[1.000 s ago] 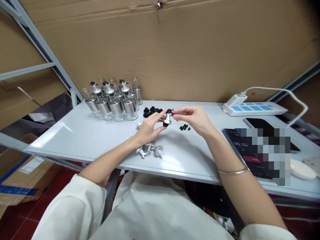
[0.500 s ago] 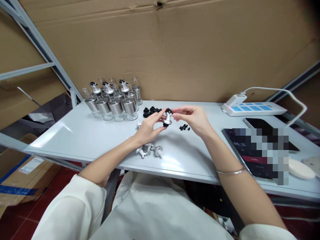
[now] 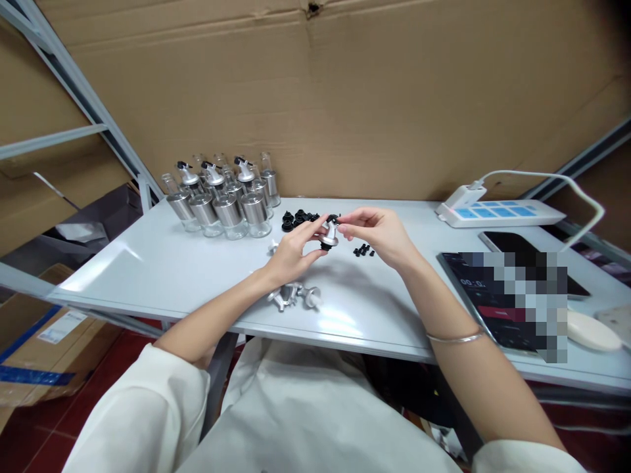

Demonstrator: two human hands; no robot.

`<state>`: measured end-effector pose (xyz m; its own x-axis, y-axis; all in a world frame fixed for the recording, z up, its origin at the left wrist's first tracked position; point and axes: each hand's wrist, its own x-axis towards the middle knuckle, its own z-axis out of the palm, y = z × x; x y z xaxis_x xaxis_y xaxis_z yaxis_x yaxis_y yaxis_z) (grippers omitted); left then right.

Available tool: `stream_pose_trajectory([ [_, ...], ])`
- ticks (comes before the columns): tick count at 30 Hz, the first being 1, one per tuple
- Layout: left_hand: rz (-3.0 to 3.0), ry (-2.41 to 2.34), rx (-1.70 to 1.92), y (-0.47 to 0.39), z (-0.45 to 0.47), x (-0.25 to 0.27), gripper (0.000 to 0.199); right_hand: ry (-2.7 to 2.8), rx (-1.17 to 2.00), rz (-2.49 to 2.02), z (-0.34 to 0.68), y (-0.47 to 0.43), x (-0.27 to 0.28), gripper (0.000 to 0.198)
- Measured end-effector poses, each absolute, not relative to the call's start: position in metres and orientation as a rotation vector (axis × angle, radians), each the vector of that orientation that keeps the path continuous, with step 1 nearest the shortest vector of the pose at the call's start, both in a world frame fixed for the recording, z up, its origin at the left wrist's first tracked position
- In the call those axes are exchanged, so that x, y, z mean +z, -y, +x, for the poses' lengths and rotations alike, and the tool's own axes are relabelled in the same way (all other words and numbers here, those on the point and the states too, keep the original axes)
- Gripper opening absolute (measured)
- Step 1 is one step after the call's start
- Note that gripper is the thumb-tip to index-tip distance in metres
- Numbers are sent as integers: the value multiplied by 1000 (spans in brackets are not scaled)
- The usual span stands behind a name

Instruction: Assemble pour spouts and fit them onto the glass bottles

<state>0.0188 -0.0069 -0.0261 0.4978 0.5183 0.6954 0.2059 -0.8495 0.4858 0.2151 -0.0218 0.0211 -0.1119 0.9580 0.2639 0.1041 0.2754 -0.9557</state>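
A silver pour spout (image 3: 329, 236) with a black stopper base is held upright in my left hand (image 3: 294, 251), fingers and thumb closed around its side. At its top sits a small black flip cap (image 3: 333, 217). My right hand (image 3: 377, 231) pinches at that cap with thumb and forefinger; the fingertips partly hide it. Several small black caps (image 3: 363, 250) lie just below my right hand. Beyond my left hand are several black stoppers (image 3: 296, 219). Nearer to me, loose silver spouts (image 3: 294, 295) lie in a small group.
Several glass bottles with steel sleeves (image 3: 229, 211) stand at the back left, some topped with spouts. On the right are a power strip (image 3: 503, 213) with a white cable, a phone (image 3: 473, 289), a second dark device (image 3: 513, 246) and a cream oval object (image 3: 591, 330). Cardboard (image 3: 374, 98) backs the table.
Both hands stay in nearly the same place. The black cap atop the spout appears slightly tilted compared with before.
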Motion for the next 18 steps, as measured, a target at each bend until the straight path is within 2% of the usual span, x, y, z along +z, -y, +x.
stream_pose_trajectory([
  [18,2561,-612,1245,8,15,-23,63,1670,967,-1058,217,20,16,31],
])
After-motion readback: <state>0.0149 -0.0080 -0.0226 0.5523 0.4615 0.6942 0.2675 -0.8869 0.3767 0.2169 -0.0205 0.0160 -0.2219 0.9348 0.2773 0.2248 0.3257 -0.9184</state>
